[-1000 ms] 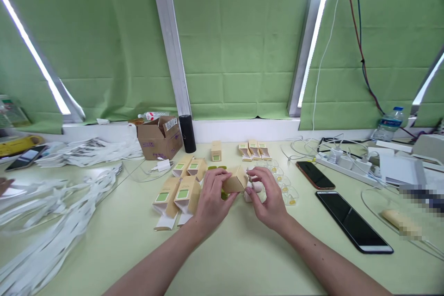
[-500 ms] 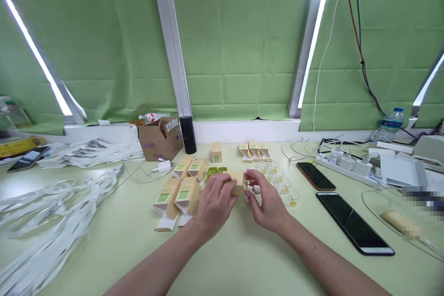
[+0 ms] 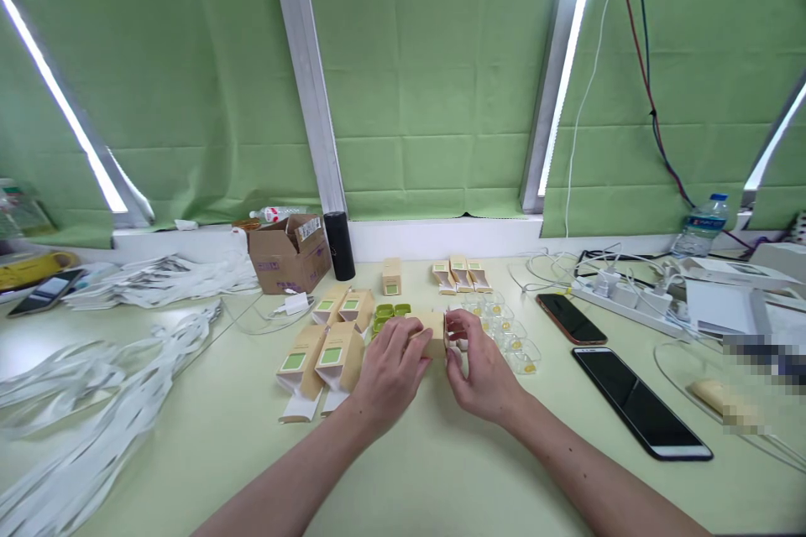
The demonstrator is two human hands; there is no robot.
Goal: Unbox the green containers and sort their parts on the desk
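Note:
My left hand (image 3: 389, 372) grips a small tan carton (image 3: 431, 325) just above the pale green table (image 3: 403, 470). My right hand (image 3: 479, 372) pinches the carton's open right end, fingers on its flap. Several more tan cartons with green labels (image 3: 322, 357) lie flat to the left of my left hand. Small green pieces (image 3: 385, 315) sit behind the carton. Clear plastic trays with yellow bits (image 3: 513, 339) line up to the right of my right hand.
Two phones (image 3: 635, 398) lie at the right, near a power strip (image 3: 620, 295) with cables. A cardboard box (image 3: 288, 252) and a black cylinder (image 3: 340, 245) stand at the back. White strips (image 3: 81, 403) pile up at the left. Three more cartons (image 3: 462, 273) stand farther back.
The carton has turned level and sunk slightly toward the table. My right hand has closed in on its right end; both hands sit closer together.

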